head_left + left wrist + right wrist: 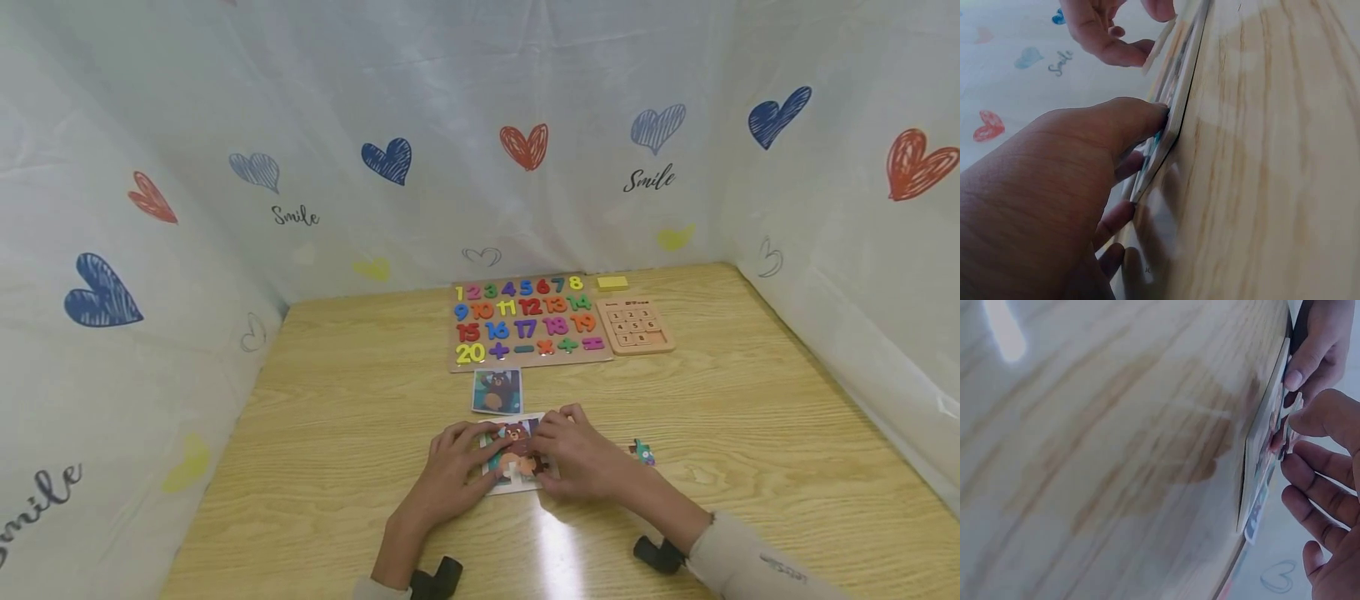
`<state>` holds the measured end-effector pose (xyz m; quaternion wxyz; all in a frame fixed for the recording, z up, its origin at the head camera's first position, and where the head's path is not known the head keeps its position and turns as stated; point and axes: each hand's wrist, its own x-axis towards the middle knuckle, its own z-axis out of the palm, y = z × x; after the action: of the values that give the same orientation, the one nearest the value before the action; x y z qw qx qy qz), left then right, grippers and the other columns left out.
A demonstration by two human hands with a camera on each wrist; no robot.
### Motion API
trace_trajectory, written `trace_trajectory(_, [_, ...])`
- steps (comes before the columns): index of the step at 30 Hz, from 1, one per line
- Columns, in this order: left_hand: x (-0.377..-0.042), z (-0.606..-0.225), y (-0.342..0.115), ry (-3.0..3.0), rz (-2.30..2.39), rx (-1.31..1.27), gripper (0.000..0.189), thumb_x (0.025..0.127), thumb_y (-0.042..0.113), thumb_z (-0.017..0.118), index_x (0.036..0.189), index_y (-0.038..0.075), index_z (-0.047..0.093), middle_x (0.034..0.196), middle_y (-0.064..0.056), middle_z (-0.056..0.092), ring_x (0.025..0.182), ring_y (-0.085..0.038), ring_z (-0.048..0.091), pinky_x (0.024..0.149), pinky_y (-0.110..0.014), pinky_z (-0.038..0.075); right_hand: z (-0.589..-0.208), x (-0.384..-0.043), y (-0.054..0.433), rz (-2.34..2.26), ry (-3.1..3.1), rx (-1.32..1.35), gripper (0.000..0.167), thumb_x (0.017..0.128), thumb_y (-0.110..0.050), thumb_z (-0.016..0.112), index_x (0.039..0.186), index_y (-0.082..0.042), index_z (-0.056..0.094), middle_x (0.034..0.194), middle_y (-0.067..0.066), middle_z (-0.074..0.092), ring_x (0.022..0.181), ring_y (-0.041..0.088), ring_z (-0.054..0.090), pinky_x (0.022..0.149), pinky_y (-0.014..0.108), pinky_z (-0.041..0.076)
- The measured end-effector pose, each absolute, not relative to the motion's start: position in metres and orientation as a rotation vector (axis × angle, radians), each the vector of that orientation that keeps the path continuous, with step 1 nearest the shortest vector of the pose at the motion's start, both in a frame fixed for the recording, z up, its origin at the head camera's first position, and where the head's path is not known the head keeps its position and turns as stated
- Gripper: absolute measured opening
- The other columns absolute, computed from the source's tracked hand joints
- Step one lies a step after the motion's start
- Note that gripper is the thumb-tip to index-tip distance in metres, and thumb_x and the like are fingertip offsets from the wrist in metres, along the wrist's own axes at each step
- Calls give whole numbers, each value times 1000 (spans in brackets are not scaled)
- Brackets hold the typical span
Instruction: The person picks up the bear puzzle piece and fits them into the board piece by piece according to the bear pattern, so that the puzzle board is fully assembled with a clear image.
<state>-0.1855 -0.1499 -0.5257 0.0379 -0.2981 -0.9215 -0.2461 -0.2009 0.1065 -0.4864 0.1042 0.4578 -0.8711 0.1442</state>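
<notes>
A bear jigsaw puzzle [517, 433] in a white-edged board lies flat in front of me. Across its left side rests my left hand [453, 471], fingers spread, with the thumb pressing on the board [1179, 119]. My right hand [581, 454] is over the puzzle's right side. Between its thumb and fingers it pinches a small flat puzzle piece [1291, 428], held tilted just above the board; the piece's picture cannot be made out. A pale gap shows low in the bear picture. Beyond the board lies a matching bear picture card [497, 392].
A loose teal puzzle piece [642, 452] lies right of my right hand. Farther back are a board of colourful numbers [517, 360], a wooden sliding number puzzle [636, 327] and a yellow block [612, 283]. White printed curtains [450, 217] border the table.
</notes>
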Motion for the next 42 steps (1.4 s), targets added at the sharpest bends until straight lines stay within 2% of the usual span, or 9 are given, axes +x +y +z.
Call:
trace_trajectory(16, [-185,-523,-148,-2843,-767,-907,43,100,40,57,142,30,58,148,5,46,135,-28,34,104,-58,28,-493,-202,96,402,-2582,1342,28,81,-23,76,108,-18,73,96,-9,65,98,14,54,92,46,36])
trace_trajectory(27, [-185,-524,-149,-2865,-775,-888,43,100,41,58,142,32,58,149,8,45,136,-26,32,106,-57,26,-498,-205,97,419,-2490,1411,10,83,-26,81,92,-25,78,102,-10,69,101,14,57,89,45,36])
trace_trajectory(34, [-185,-525,-149,-2848,-773,-896,44,100,41,59,143,31,58,148,7,45,136,-27,33,106,-58,27,-500,-205,97,387,-2417,1455,12,85,-25,80,96,-23,80,107,-8,69,101,14,56,85,43,36])
trace_trajectory(42, [-185,-523,-148,-2863,-797,-866,42,100,39,59,141,33,59,148,8,46,136,-26,33,106,-58,27,-499,-201,94,355,-2505,1433,10,89,-26,76,98,-23,80,111,-9,69,106,13,56,86,41,35])
